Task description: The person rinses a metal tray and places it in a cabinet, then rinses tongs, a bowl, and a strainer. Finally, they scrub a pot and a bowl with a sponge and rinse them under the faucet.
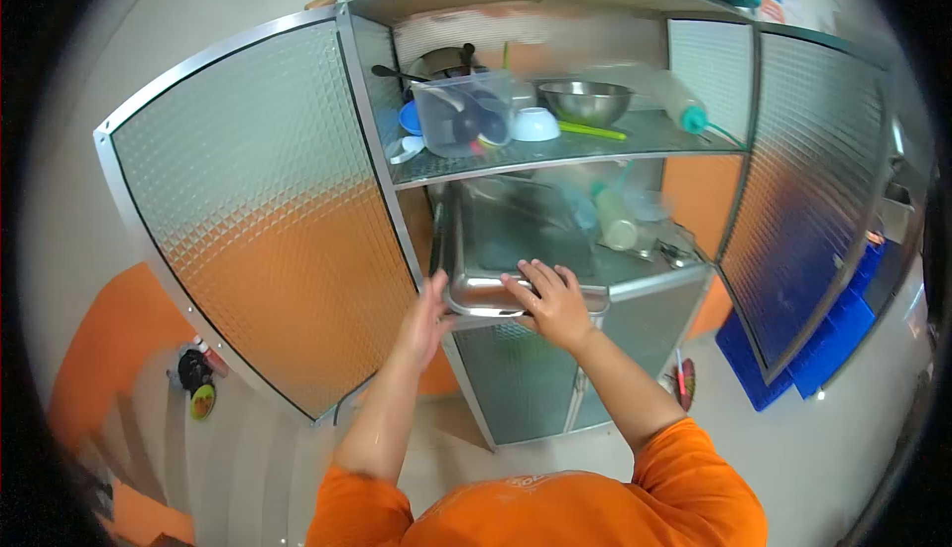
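A shiny rectangular metal tray (484,292) lies on the lower shelf of an open glass-door cabinet, its front edge right at the shelf's front. My right hand (555,306) rests over that front edge, fingers spread across the rim. At the tray's front left corner is my left hand (424,321), slightly blurred, with its fingers stretched upward along the side. Neither hand is wrapped round anything. To the right of the tray, a pale bottle (617,222) leans on the same shelf beside some small metal items (676,246).
The upper shelf (585,146) holds a clear plastic bin (461,116) with utensils, a white bowl (536,124), a steel bowl (585,102) and a bottle (684,109). Glass doors stand open at left (258,210) and right (803,190). Blue plastic (838,334) lies beyond the right door.
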`<action>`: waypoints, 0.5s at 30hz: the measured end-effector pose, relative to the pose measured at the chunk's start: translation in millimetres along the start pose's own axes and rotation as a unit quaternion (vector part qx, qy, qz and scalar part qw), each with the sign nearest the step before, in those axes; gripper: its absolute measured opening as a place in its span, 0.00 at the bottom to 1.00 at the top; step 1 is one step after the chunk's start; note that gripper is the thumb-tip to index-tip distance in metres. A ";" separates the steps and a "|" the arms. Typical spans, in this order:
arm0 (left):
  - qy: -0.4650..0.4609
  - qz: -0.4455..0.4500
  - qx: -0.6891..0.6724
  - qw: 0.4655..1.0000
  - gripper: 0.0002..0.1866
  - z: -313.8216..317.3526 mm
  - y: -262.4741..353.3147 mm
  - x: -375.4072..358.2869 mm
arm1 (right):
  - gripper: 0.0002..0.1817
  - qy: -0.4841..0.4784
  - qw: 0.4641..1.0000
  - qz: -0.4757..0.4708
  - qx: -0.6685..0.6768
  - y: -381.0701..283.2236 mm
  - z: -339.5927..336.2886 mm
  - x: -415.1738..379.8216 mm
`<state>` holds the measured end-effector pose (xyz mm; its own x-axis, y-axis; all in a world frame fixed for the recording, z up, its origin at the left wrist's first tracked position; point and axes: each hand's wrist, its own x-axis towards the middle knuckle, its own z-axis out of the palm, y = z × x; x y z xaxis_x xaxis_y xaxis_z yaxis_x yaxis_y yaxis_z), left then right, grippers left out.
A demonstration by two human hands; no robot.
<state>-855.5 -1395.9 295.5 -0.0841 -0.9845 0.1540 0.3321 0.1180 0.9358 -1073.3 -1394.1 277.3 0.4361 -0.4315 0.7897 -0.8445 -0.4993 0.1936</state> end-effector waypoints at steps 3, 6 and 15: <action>-0.187 -0.077 0.131 0.971 0.29 -79.3 -24.9 -56.4 | 0.35 0.048 0.998 -0.010 0.036 27.1 32.0 26.2; -0.031 -0.245 0.092 0.965 0.26 -147.9 -75.3 -125.3 | 0.33 0.077 0.994 -0.002 0.073 26.0 48.3 40.8; 0.336 -0.453 0.207 0.799 0.15 -270.9 -279.1 -407.7 | 0.30 -0.002 0.988 -0.059 0.141 17.7 55.1 28.5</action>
<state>-659.3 -1062.7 -114.3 0.4570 -0.5207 -0.7212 0.0699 -0.7873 0.6127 -1058.7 -1456.6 271.1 0.5278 -0.3612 0.7688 -0.6686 -0.7349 0.1138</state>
